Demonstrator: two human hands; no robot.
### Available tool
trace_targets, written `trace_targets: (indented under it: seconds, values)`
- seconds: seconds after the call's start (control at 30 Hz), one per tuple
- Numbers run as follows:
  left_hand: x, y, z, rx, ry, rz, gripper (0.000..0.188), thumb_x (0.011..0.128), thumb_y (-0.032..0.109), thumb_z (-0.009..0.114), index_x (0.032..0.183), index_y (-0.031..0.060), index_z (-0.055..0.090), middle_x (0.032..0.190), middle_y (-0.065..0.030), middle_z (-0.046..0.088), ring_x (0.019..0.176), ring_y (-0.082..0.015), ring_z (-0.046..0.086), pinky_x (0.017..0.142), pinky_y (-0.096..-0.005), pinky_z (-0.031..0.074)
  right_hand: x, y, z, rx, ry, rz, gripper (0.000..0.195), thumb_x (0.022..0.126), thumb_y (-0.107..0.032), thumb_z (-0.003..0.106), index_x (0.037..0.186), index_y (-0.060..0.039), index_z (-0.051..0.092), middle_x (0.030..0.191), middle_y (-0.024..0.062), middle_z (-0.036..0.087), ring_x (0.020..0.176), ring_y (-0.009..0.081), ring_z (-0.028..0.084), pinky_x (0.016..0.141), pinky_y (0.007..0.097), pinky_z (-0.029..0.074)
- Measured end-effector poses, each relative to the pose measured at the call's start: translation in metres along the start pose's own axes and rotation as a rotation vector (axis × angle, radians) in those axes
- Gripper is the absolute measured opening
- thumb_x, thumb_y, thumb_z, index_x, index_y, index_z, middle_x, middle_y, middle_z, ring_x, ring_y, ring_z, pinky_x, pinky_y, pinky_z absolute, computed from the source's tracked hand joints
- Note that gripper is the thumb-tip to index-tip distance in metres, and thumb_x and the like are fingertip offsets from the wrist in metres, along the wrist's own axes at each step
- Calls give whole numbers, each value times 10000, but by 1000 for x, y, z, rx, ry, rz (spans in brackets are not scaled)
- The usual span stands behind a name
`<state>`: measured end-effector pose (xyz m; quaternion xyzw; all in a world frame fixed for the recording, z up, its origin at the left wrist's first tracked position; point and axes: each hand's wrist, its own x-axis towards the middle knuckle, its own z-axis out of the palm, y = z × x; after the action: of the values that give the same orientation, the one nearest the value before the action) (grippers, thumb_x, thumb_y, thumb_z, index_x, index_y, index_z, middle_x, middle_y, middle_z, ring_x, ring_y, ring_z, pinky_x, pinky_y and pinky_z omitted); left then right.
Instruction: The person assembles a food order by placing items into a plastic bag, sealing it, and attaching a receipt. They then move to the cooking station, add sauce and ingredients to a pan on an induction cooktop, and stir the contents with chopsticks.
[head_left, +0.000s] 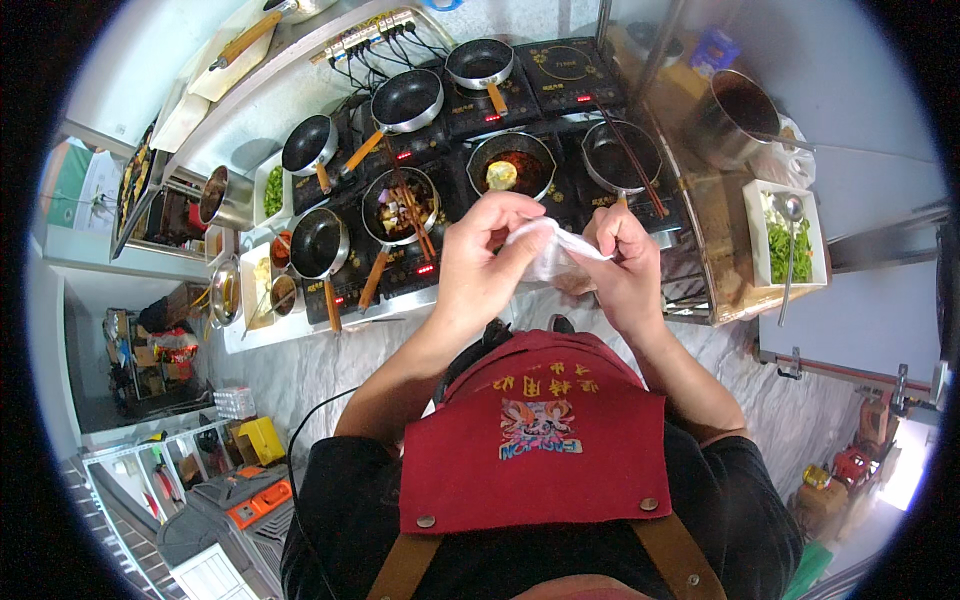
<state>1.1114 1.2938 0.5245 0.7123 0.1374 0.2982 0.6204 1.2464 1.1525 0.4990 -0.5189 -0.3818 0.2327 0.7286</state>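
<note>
Both hands are raised in front of a red apron (532, 480), pinching a thin whitish plastic bag (546, 255) between them. My left hand (491, 259) grips the bag's left edge with thumb and fingers; my right hand (626, 262) grips its right edge. Just beyond them, a pan (525, 161) holds dark red sauce and a pale yellow piece of food (502, 175). To its left, another pan (400, 204) holds chopped food, with chopsticks (412, 214) lying across it. A dark pan (621, 161) with chopsticks (630, 157) over it stands to the right.
More wooden-handled pans (407, 101) stand on induction cookers (562, 71). At right are a white tray of chopped greens (789, 244) with a spoon (791, 217) and a steel pot (739, 112). Ingredient containers (261, 281), another steel pot (229, 199) and a tray of greens (274, 191) sit at left.
</note>
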Motion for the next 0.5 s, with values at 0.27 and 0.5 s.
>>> trace_targets:
  seconds: [0.27, 0.5]
  values:
    - [-13, -7, 20, -244, 403, 39, 123, 1129, 191, 596, 1150, 85, 538, 944, 24, 622, 836, -35, 550, 753, -219, 456, -19, 9, -9, 301, 23, 211, 324, 1045, -69, 707, 859, -136, 450, 881, -36, 536, 774, 44, 487, 705, 221, 412]
    - [-8, -11, 7, -648, 81, -53, 494, 1113, 340, 620, 1456, 59, 402, 1305, -115, 612, 1160, -175, 643, 1044, -339, 511, -4, -11, 8, 226, 301, 224, 302, 1084, -146, 679, 884, -130, 453, 827, -79, 455, 742, 6, 420, 628, 203, 367]
